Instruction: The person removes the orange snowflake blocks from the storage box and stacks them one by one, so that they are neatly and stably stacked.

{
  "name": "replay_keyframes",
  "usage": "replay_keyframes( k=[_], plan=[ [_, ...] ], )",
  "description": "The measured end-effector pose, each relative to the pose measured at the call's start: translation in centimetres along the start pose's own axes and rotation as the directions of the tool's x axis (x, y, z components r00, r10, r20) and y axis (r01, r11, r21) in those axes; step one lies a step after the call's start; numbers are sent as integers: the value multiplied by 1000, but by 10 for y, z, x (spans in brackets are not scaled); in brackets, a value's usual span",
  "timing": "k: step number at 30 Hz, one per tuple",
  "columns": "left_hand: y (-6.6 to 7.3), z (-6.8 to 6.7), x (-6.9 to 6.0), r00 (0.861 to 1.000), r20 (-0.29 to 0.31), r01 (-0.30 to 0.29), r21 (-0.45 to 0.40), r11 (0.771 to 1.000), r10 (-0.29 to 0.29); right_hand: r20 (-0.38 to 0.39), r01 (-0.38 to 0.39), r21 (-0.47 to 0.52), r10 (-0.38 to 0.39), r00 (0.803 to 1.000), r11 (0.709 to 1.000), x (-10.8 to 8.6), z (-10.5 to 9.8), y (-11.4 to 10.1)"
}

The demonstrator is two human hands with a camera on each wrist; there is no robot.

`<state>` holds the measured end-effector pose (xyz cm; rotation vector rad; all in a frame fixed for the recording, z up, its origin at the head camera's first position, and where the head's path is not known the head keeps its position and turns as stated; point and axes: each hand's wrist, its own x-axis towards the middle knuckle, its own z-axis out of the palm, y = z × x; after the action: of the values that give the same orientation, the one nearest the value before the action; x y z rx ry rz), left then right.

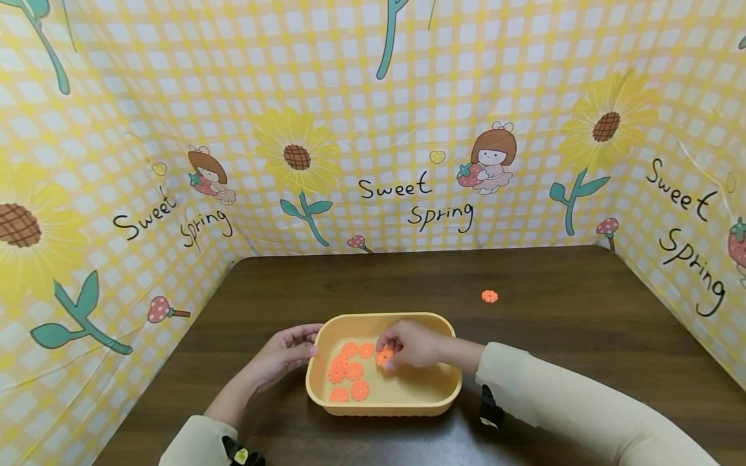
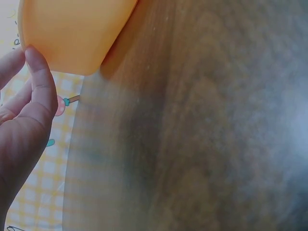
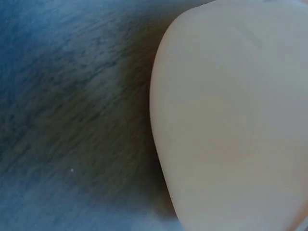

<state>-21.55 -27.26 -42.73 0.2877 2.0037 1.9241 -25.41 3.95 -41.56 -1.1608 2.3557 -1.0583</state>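
A yellow plastic tub (image 1: 396,410) with rounded corners stands on the dark wooden table. Several orange flower-shaped pieces (image 1: 360,390) lie on its floor, mostly toward the left. My left hand (image 1: 285,355) holds the tub's left rim; in the left wrist view the thumb (image 2: 41,82) meets the edge of the tub (image 2: 72,33). Inside the tub, my right hand (image 1: 414,344) pinches one orange flower-shaped piece (image 1: 384,357) between thumb and fingers. In the right wrist view a large pale rounded surface (image 3: 231,115) fills the right side, and the hand is hidden.
One more orange flower-shaped piece (image 1: 489,296) lies on the table (image 1: 553,278), behind and right of the tub. A yellow checked cloth (image 1: 402,129) with printed flowers and lettering hangs round the back and both sides.
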Motion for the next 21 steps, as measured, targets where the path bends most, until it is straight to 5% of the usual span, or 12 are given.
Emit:
replay_keyframes(
  k=[21],
  plan=[
    [-2, -1, 0, 1000, -3, 1, 19, 1000, -1, -151, 4, 54, 4, 988, 999, -19, -31, -8]
  ],
)
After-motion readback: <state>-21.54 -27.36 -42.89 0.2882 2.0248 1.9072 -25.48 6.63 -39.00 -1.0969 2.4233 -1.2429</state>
